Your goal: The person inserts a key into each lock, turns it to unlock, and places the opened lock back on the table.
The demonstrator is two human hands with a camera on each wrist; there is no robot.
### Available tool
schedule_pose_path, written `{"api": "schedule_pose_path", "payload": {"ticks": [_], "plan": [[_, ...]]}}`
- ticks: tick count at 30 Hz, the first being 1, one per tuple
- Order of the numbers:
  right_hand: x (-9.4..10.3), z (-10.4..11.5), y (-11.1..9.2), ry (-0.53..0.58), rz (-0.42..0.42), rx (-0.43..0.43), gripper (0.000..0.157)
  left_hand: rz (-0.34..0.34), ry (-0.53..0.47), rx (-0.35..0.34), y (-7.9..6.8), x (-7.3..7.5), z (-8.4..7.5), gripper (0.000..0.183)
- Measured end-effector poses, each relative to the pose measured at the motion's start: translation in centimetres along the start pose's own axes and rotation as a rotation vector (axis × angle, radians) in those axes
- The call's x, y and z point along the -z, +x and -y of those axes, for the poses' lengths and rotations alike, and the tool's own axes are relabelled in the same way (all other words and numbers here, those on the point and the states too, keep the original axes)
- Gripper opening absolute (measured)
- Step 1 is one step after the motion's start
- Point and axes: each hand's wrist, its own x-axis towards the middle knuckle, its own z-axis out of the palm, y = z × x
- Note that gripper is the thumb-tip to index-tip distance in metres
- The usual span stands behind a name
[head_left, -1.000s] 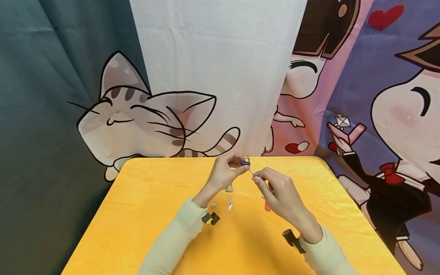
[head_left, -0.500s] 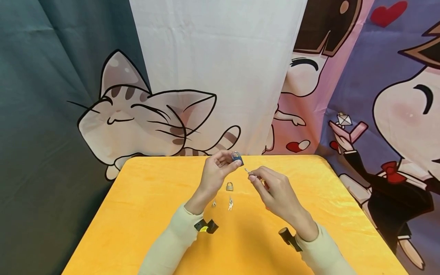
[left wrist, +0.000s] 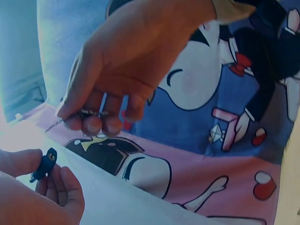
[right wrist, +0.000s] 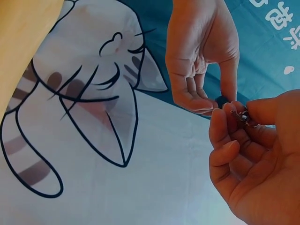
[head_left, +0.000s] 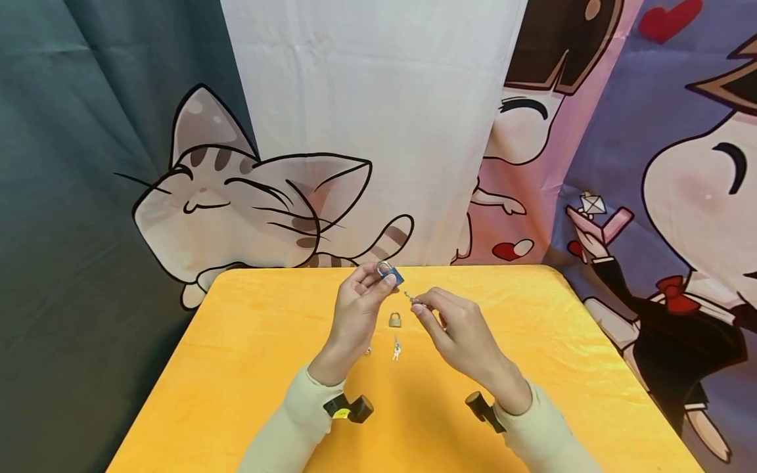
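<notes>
My left hand (head_left: pixel 353 305) pinches a small blue padlock (head_left: pixel 391 274) between thumb and fingers, with its silver shackle pointing up and left. The padlock's keyhole end (left wrist: pixel 51 155) shows in the left wrist view. In my right hand (head_left: pixel 458 328), thumb and index finger pinch a small silver key (head_left: pixel 408 296), its blade pointing left toward the padlock. A gap separates the key tip from the padlock. Small metal pieces (right wrist: pixel 243 116) hang by the pinched key, close to the curled fingers in the right wrist view.
A brass padlock (head_left: pixel 395 320) lies on the yellow table cloth (head_left: pixel 248 368) below the hands. Nearer the person is a bunch of keys (head_left: pixel 397 350), with another small metal piece (head_left: pixel 368 351) partly hidden by the left wrist. A printed curtain (head_left: pixel 378 131) stands behind the table.
Both hands have moved left. The blue padlock has tilted and drawn away from the key tip, which was right at it a second ago. A red item is now out of sight by the right hand.
</notes>
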Motion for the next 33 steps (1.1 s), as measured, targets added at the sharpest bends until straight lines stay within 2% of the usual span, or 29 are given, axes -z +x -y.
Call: {"api": "schedule_pose_path", "payload": {"ticks": [4, 9, 18, 23, 33], "plan": [[-0.3, 0.2, 0.2, -0.001, 0.005, -0.002, 0.005, 0.000, -0.065, -0.005, -0.4, -0.1, -0.3, 0.018], [-0.6, 0.4, 0.4, 0.005, 0.007, -0.007, 0.007, -0.001, -0.097, -0.010, -0.8, -0.2, -0.3, 0.017], [-0.7, 0.6, 0.5, 0.000, 0.014, -0.031, 0.008, 0.019, -0.109, -0.003, -1.2, -0.2, -0.3, 0.023], [-0.8, 0.4, 0.4, -0.003, 0.008, -0.034, 0.007, 0.029, -0.118, 0.015, -1.4, -0.3, -0.2, 0.020], [-1.0, 0.4, 0.3, 0.004, -0.009, -0.016, 0.009, 0.032, -0.071, -0.004, -1.6, -0.1, 0.0, 0.021]]}}
